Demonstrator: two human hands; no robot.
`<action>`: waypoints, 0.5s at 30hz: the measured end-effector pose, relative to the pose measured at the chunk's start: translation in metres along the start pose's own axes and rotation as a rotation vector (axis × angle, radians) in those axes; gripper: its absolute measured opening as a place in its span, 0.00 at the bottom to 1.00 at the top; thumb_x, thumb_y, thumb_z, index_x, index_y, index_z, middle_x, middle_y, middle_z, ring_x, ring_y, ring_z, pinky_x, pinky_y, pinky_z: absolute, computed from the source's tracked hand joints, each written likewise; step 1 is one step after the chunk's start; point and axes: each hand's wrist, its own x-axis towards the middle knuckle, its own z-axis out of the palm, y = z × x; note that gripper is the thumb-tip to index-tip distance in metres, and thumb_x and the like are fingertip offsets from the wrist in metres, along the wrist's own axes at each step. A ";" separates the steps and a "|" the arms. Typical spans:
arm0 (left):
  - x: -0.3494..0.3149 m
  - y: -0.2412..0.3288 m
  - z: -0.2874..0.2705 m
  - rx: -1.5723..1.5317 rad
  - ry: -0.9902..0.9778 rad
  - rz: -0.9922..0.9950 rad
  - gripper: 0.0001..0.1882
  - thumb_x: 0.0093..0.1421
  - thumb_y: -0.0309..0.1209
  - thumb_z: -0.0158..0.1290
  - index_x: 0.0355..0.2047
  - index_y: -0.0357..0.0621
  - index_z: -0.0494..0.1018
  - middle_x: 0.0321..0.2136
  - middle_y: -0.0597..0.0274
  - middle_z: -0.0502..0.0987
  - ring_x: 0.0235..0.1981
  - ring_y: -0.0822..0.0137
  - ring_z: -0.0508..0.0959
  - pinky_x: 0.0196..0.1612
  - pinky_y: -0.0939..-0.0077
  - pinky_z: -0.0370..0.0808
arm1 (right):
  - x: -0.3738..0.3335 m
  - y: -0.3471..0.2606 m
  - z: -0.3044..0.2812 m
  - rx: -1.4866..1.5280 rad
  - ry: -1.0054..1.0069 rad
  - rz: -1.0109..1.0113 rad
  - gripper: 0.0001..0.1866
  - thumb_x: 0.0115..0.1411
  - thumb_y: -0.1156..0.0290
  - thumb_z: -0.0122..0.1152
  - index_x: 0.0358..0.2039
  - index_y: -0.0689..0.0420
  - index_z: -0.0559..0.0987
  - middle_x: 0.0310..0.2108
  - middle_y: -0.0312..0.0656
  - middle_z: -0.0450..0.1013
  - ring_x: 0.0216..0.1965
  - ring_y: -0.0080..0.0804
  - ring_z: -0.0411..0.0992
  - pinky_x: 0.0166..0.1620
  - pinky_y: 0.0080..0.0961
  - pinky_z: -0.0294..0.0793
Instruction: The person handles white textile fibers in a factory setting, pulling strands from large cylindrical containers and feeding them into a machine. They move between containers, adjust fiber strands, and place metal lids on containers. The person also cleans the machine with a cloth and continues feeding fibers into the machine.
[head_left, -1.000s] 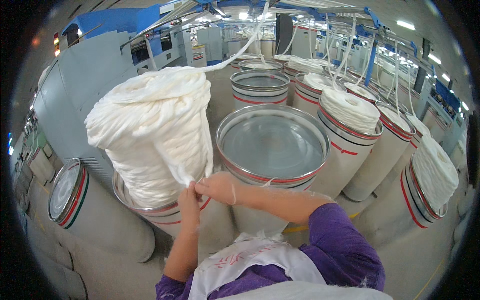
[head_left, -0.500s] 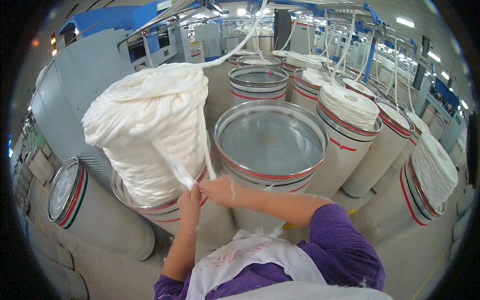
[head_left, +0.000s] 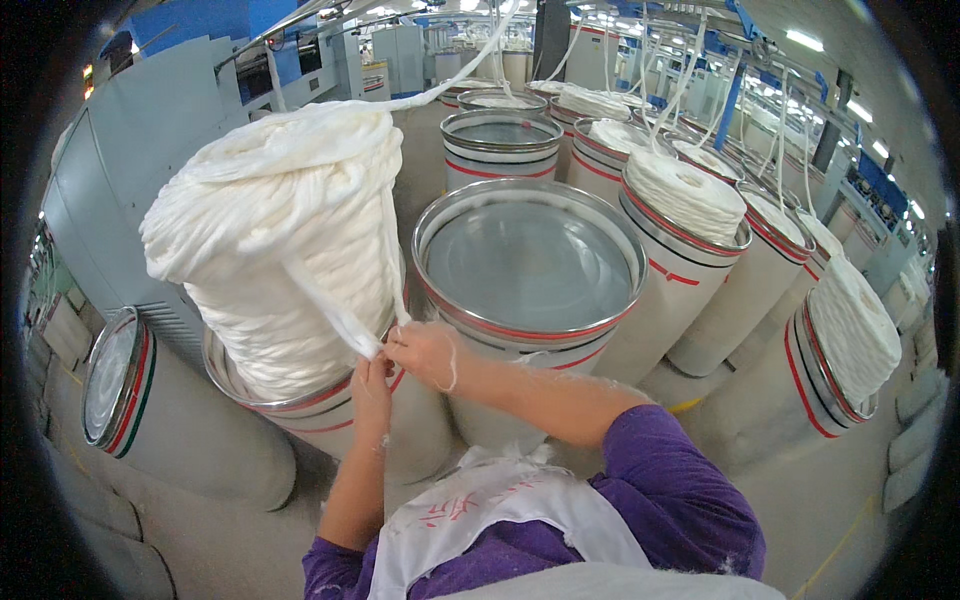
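Observation:
A tall stack of coiled white sliver (head_left: 290, 230) rises out of a pale can (head_left: 320, 412) in front of me, to the left. From its side a loose strand of sliver (head_left: 335, 315) slants down to my fingers. My left hand (head_left: 372, 385) pinches the strand's lower end from below. Close against it, my right hand (head_left: 425, 355) has its fingers closed on the same spot, with a thinner strand (head_left: 400, 290) hanging down behind it. The fingertips meet, so the exact join between them is hidden.
An open can (head_left: 530, 260) with a grey top plate stands right of the stack. Further right are several cans heaped with sliver coils (head_left: 685, 195). A tilted can (head_left: 120, 380) is at left, beside a grey machine cabinet (head_left: 130, 200). One strand (head_left: 440, 90) runs up overhead.
The view has shifted slightly, so everything sits a little higher and further left. Both hands stay together at the strand; the right hand's fingers have turned slightly over it.

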 end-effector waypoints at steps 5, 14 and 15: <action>0.021 -0.019 0.003 -0.457 0.006 -0.295 0.12 0.66 0.38 0.46 0.38 0.43 0.74 0.32 0.68 0.74 0.31 0.72 0.71 0.37 0.74 0.70 | 0.009 0.010 0.011 -0.047 0.015 -0.153 0.07 0.51 0.69 0.57 0.32 0.54 0.76 0.32 0.39 0.72 0.37 0.37 0.72 0.35 0.34 0.76; 0.040 -0.041 -0.022 -0.311 -0.146 -0.312 0.15 0.67 0.40 0.46 0.39 0.40 0.73 0.29 0.66 0.71 0.29 0.70 0.70 0.34 0.74 0.69 | -0.006 0.027 0.005 -0.085 -0.111 -0.076 0.11 0.52 0.66 0.57 0.37 0.52 0.77 0.39 0.38 0.75 0.39 0.38 0.74 0.43 0.38 0.72; 0.036 -0.038 -0.034 -0.113 -0.100 -0.247 0.16 0.67 0.41 0.46 0.38 0.38 0.72 0.27 0.65 0.69 0.27 0.70 0.68 0.32 0.73 0.67 | -0.013 0.024 0.002 -0.043 0.021 -0.017 0.14 0.53 0.66 0.57 0.40 0.53 0.77 0.40 0.40 0.75 0.40 0.38 0.74 0.45 0.39 0.72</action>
